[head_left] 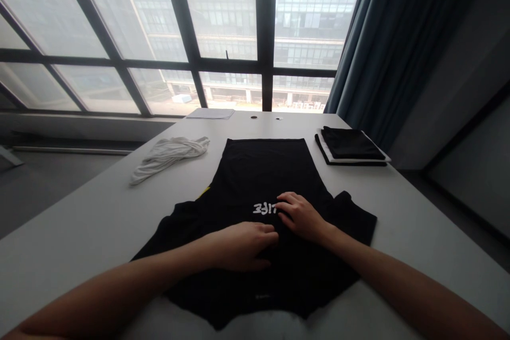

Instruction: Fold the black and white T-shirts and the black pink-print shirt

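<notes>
"Windows (pixel 227 10) fill the far side of this room, at twelve o'clock, and a white table (pixel 99 212) runs up toward them. Where's the shirt?"

"Black shirt (pixel 265 170), spread flat in the middle of the table. Take its centre as the clock's: hem (pixel 265 142) at twelve, neckline (pixel 258 305) at six, sleeves (pixel 358 218) at about eight and three. A crumpled white cloth (pixel 171 155) lies at ten, a stack of folded clothes (pixel 353 149) at two."

"And the hands?"

"Right hand (pixel 300 216) is loosely spread, fingertips by the white letters (pixel 263 208), gripping nothing that I can see. Left hand (pixel 247 244) sits just off centre toward seven, fingers curled; whether they pinch any cloth underneath, I can't tell from here."

"How would it handle?"

"Light and soft, I'd judge, likely to ripple if dragged, perhaps a bit slippery on that smooth top. Hardly fragile, though the letters might bend more stiffly than the cloth round them."

"So where would you hold it?"

"By the edges, two hands at once. The hem's corners, at eleven and one, look easy to pinch; the shoulders, near seven and five, would suit too. Grabbing the middle would probably bunch everything up."
</notes>
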{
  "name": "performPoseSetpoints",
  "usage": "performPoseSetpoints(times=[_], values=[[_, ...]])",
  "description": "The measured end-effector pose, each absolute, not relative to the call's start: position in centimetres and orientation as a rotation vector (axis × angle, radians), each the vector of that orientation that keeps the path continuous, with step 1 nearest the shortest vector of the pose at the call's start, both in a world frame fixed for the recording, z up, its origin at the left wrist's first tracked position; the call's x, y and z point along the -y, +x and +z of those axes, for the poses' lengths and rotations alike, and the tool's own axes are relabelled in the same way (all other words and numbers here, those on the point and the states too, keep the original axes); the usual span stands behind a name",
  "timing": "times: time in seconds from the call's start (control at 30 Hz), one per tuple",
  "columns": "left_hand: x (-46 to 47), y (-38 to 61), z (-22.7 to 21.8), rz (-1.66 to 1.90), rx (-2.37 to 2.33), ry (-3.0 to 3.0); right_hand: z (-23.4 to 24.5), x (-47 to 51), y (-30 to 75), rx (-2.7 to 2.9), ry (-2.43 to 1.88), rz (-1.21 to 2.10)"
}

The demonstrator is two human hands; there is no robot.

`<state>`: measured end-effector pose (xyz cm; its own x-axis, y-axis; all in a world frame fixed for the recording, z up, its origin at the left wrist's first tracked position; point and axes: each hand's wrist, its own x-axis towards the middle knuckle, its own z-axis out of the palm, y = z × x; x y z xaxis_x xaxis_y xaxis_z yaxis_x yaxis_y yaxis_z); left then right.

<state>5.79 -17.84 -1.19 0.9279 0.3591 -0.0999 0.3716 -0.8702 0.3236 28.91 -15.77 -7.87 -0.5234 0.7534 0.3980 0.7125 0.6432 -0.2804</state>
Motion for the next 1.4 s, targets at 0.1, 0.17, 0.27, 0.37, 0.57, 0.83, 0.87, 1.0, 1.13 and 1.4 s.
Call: performPoseSetpoints(times=[0.1, 0.17, 0.27, 0.37, 0.57, 0.83, 0.87, 1.0, 1.13, 1.4], values=[[18.1, 6.2, -2.0, 0.004, -0.52, 2.842, -7.9, 15.8, 28.9, 2.373, -1.138, 0.109], [18.1, 6.4, -2.4, 0.041, -0.499, 2.886, -7.9, 15.8, 28.9, 2.372, -1.134, 0.111], [18.1, 6.5, -2.3, 0.083, -0.462, 2.866, -7.9, 15.8, 28.9, 2.373, -1.135, 0.112], [18.0, 6.4, -1.4, 0.056, -0.417, 2.788, -7.9, 15.8, 28.9, 2.377, -1.139, 0.11], [16.8, 6.3, -1.1, 0.226, -0.563, 2.734, -7.7, 16.0, 28.9, 2.39, -1.12, 0.124], [14.4, 6.2, -7.3, 0.177, -0.874, 2.89, -8.3, 15.9, 29.1, 2.485, -1.214, 0.216], [14.3, 6.1, -7.5, 0.131, -0.841, 2.9, -8.4, 15.9, 29.0, 2.502, -1.233, 0.218], [14.3, 5.7, -7.0, 0.092, -0.744, 2.931, -8.7, 15.7, 29.0, 2.51, -1.335, 0.206], [14.7, 5.7, -6.6, 0.091, -0.762, 2.95, -8.9, 15.5, 29.0, 2.454, -1.425, 0.185], [15.5, 6.4, -6.9, 0.179, -0.939, 2.963, -8.8, 15.5, 29.0, 2.443, -1.469, 0.181]])
